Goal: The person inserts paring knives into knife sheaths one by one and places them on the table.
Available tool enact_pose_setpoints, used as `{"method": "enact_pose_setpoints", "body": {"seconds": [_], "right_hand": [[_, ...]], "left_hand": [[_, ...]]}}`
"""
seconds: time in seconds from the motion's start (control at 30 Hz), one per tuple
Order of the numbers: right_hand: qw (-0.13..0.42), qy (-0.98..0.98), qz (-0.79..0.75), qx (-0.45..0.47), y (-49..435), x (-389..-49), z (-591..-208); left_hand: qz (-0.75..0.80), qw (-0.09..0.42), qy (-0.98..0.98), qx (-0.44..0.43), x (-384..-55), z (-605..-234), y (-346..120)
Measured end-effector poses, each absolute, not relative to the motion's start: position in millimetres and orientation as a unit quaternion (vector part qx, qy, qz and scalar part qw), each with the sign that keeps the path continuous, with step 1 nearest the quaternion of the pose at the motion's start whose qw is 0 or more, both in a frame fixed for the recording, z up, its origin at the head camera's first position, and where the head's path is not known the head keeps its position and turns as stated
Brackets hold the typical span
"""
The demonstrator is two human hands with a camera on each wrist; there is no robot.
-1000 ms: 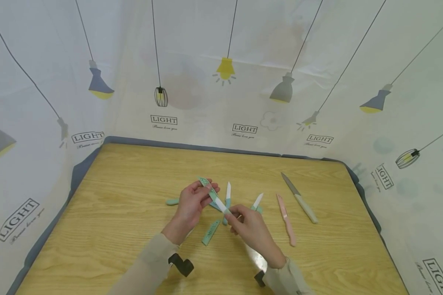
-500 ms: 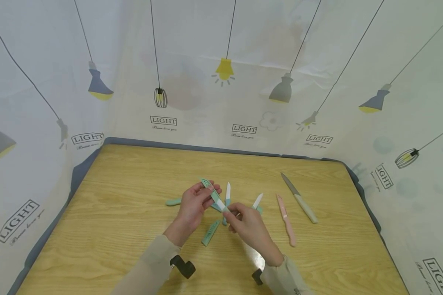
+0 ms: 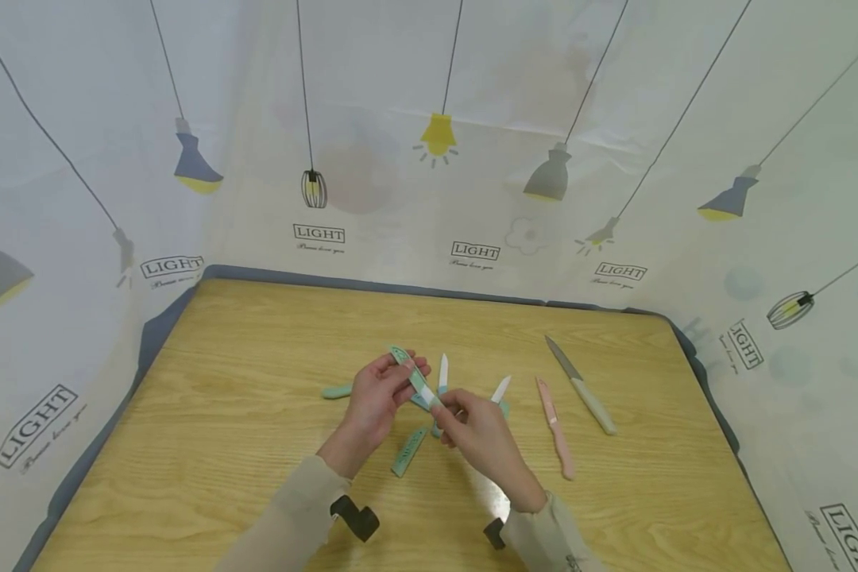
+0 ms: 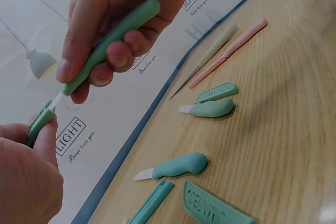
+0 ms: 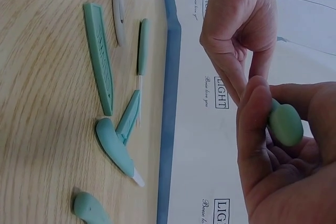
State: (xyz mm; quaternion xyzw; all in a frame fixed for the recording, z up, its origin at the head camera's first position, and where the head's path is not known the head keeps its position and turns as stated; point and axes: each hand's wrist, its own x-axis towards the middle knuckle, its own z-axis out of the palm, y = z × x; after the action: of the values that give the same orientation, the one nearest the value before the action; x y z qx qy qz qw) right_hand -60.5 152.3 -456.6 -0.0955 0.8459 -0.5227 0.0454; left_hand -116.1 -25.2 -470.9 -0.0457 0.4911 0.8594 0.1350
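My left hand (image 3: 374, 401) pinches a green blade sheath (image 4: 41, 123), with its tip pointing up and away. In my right hand (image 3: 488, 441) is the green handle (image 4: 113, 45) of a small knife, gripped between thumb and fingers. The knife's white blade (image 4: 56, 101) is partly inside the sheath; a short stretch shows between the hands. Both hands are above the table. Below them lie another green sheath (image 3: 408, 451), a blue-green knife (image 4: 181, 165) with a bare white blade, and a blue-green sheath (image 4: 152, 203).
Right of the hands lie a small green knife (image 4: 212, 108) beside its sheath (image 4: 218, 92), a pink knife (image 3: 558, 433) and a longer pale-handled knife (image 3: 593, 403). Another green handle (image 3: 337, 392) shows left. A printed cloth (image 3: 400, 230) rises behind the wooden table (image 3: 257, 334).
The right hand has moved slightly up and left toward the left hand. Less of the white blade shows, as the knife has slid further into the sheath.
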Motion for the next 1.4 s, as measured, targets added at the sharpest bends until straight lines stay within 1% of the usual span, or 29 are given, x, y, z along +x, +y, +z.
{"method": "enact_pose_setpoints", "body": {"seconds": [0.5,0.83,1.13,1.23,1.4], "right_hand": [[0.041,0.844,-0.529,-0.082,151,-63,-456],[0.052,0.834,-0.546,-0.067,152,-65,-461],[0.06,0.833,-0.546,-0.071,155,-65,-464],[0.041,0.856,-0.507,-0.088,156,-66,-465],[-0.038,0.924,-0.365,-0.111,156,-67,-468]], "left_hand": [[0.861,0.137,0.489,-0.039,-111,-473,-17],[0.859,0.121,0.497,-0.035,-107,-477,-11],[0.86,0.122,0.493,-0.052,-108,-479,-9],[0.86,0.116,0.494,-0.057,-109,-480,-9],[0.863,0.1,0.49,-0.073,-109,-481,-5]]}}
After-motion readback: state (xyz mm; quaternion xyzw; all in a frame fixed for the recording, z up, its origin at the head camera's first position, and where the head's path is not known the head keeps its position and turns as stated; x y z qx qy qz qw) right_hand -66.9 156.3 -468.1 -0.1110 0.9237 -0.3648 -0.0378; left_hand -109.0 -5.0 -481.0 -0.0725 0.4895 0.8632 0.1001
